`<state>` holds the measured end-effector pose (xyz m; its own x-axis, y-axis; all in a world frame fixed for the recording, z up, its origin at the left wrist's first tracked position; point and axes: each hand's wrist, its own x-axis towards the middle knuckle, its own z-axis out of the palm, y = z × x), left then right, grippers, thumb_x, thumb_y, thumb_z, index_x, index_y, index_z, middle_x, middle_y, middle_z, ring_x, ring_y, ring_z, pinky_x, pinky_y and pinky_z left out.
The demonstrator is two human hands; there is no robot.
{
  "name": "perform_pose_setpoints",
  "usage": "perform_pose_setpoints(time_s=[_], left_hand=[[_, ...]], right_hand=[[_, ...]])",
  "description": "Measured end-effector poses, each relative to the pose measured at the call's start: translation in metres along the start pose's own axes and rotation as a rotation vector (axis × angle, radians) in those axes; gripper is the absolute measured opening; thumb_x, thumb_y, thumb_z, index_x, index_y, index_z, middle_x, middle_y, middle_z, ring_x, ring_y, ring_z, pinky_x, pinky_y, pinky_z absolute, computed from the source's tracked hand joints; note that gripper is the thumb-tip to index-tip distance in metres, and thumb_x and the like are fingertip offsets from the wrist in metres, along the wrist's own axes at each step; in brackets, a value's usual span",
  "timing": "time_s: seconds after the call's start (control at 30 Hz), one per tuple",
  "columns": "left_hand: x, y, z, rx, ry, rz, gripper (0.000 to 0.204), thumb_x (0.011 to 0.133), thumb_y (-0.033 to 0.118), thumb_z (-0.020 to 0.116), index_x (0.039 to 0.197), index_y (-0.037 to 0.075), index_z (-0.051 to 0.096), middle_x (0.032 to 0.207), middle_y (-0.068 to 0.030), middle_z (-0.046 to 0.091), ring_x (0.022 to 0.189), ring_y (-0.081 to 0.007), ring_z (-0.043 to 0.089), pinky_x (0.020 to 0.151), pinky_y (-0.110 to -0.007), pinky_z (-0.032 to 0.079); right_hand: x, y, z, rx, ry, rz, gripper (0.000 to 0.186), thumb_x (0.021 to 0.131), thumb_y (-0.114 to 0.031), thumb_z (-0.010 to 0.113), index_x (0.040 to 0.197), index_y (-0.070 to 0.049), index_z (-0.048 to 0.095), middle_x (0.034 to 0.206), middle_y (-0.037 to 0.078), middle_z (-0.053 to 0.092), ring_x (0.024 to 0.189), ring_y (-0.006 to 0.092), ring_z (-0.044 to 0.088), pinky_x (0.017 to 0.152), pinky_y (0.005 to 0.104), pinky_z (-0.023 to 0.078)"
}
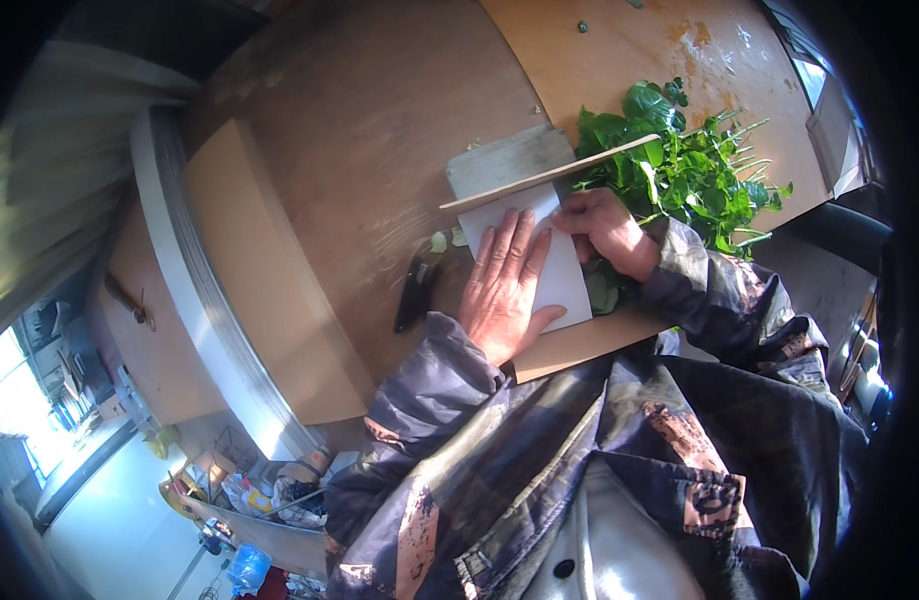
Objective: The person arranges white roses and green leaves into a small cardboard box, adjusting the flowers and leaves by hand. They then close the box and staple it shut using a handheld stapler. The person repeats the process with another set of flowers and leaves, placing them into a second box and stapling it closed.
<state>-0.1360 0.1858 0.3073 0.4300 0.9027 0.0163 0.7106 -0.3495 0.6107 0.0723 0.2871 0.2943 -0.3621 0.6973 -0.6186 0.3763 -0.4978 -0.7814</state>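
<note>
The left hand [503,284] lies spread on the white sheet [569,290], palm down, fingers straight and slightly apart, gripping nothing; it hides much of the sheet's middle. The right hand [609,228] is half curled at the sheet's right edge, thumb and fingertips close together; whether they pinch the edge or something small cannot be told.

The sheet sits near the front of the surface [349,130]. A thin strip [554,174] crosses its far end, so how the two meet is unclear. Beyond the strip is a grey block [509,160], its near side hidden by the strip. To the right, leaves [714,170] lie heaped, partly covered by the strip, right hand and sleeve [719,280]; one leaf [601,292] peeks out beneath that hand. A brown panel [579,347] at the front is cut off by the jacket [539,460]. Left of the left hand is a dark object [412,295], too shadowed to identify.
</note>
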Motion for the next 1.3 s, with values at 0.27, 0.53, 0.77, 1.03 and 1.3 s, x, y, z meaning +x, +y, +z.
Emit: perform_pose_setpoints(time_s=[0.27, 0.53, 0.77, 1.03, 1.3], left_hand=[[0.005, 0.004, 0.004, 0.105, -0.054, -0.034, 0.106, 0.079, 0.049, 0.082, 0.158, -0.005, 0.037, 0.170, -0.0222, 0.026, 0.159, -0.0382, 0.022, 0.130, -0.051, 0.020], [-0.003, 0.025, 0.001, 0.169, -0.084, -0.080, 0.106, 0.079, 0.047, 0.082, 0.157, -0.008, 0.036, 0.169, -0.0243, 0.027, 0.159, -0.0381, 0.022, 0.130, -0.050, 0.020], [-0.013, 0.030, 0.018, 0.263, 0.123, 0.052, 0.095, 0.078, 0.043, 0.079, 0.150, -0.010, 0.047, 0.165, -0.0284, 0.035, 0.157, -0.0409, 0.029, 0.129, -0.051, 0.021], [-0.033, 0.034, 0.032, 0.173, 0.047, 0.021, 0.099, 0.076, 0.040, 0.081, 0.154, -0.009, 0.042, 0.163, -0.0285, 0.037, 0.156, -0.0417, 0.030, 0.130, -0.051, 0.020], [-0.048, 0.033, 0.022, 0.243, 0.063, -0.003, 0.103, 0.075, 0.043, 0.086, 0.155, -0.004, 0.042, 0.153, -0.0252, 0.051, 0.147, -0.0403, 0.044, 0.126, -0.049, 0.030]], right_hand=[[0.008, 0.006, -0.003, -0.002, 0.023, -0.016, 0.029, 0.098, -0.020, 0.070, 0.085, 0.006, 0.072, 0.060, 0.007, 0.063, 0.047, 0.0120, 0.059, 0.047, 0.0286, 0.045], [-0.034, -0.047, -0.008, -1.061, 0.125, -0.332, 0.029, 0.088, -0.034, 0.073, 0.085, -0.006, 0.074, 0.080, 0.019, 0.071, 0.080, 0.0409, 0.071, 0.072, 0.0496, 0.057], [-0.064, -0.124, -0.010, -0.987, 0.351, -1.214, 0.027, 0.085, -0.022, 0.074, 0.105, -0.004, 0.072, 0.091, 0.015, 0.074, 0.090, 0.0375, 0.071, 0.077, 0.0491, 0.055], [-0.045, -0.121, 0.027, -1.382, -0.434, -0.519, 0.028, 0.086, -0.023, 0.072, 0.109, -0.007, 0.079, 0.101, 0.020, 0.076, 0.101, 0.0406, 0.072, 0.089, 0.0485, 0.056], [-0.076, -0.104, 0.045, -1.298, -0.325, -0.534, 0.025, 0.094, -0.023, 0.066, 0.110, -0.011, 0.079, 0.097, 0.017, 0.076, 0.098, 0.0365, 0.073, 0.086, 0.0483, 0.055]])
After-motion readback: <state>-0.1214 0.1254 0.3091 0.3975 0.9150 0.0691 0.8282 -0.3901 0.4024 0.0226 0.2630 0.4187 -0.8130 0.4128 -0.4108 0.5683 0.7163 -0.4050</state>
